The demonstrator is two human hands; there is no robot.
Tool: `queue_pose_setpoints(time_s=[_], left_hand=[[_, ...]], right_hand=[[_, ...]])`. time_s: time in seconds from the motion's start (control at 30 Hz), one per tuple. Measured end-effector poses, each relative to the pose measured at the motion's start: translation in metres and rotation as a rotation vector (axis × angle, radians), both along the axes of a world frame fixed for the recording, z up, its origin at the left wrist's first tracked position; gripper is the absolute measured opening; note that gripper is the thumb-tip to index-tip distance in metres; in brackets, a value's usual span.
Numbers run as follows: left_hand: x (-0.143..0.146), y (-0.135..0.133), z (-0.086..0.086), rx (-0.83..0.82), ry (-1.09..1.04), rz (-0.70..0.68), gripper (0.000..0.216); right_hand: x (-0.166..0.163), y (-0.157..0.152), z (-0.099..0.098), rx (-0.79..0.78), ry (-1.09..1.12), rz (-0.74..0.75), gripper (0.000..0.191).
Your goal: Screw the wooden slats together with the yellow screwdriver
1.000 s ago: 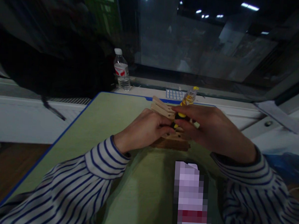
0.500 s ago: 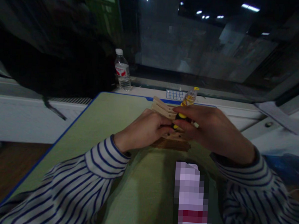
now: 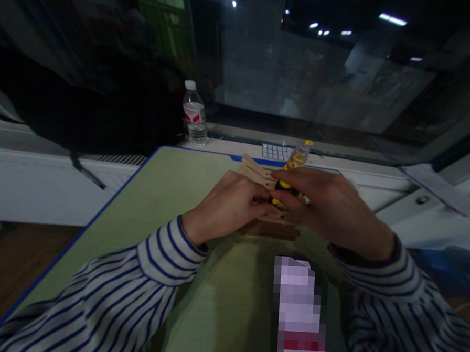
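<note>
Near the far side of the table, my right hand (image 3: 328, 207) is closed around the handle of a short black-and-yellow screwdriver (image 3: 284, 184). The fingers of my left hand (image 3: 233, 202) pinch its lower end, where a small yellow part shows; the tip is hidden. Below and behind the fingers is a pale wooden piece (image 3: 254, 171) with slats and small dark holes. Its lower front part is a darker brown wooden block (image 3: 271, 230). My hands cover much of the wooden piece's middle.
A green table (image 3: 139, 192) with a blue edge bears the work. Nearer me lies a phone-like object with a pixelated screen (image 3: 301, 305). On the sill stand a water bottle (image 3: 194, 113) and a yellow-capped bottle (image 3: 299, 154). A black bag (image 3: 85, 105) is at left.
Both hands stay at the screwdriver with almost the same grip. The whole view has shifted slightly; the wooden piece has not visibly moved on the table.
</note>
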State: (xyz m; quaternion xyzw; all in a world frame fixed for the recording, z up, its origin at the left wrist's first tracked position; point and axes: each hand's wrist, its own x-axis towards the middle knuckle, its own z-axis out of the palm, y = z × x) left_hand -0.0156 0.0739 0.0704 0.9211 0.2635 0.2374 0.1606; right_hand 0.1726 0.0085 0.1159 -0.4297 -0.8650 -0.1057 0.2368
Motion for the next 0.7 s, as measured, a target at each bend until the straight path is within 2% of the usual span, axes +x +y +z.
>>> queue_pose_setpoints(time_s=[0.23, 0.7], left_hand=[[-0.0007, 0.0031, -0.0040, -0.045, -0.024, -0.041, 0.019], [-0.0019, 0.0060, -0.0015, -0.058, -0.006, -0.106, 0.021]], right_hand=[[0.0013, -0.0005, -0.0024, -0.061, 0.036, 0.079, 0.038], [-0.0005, -0.0012, -0.0033, -0.042, -0.002, 0.019, 0.034]])
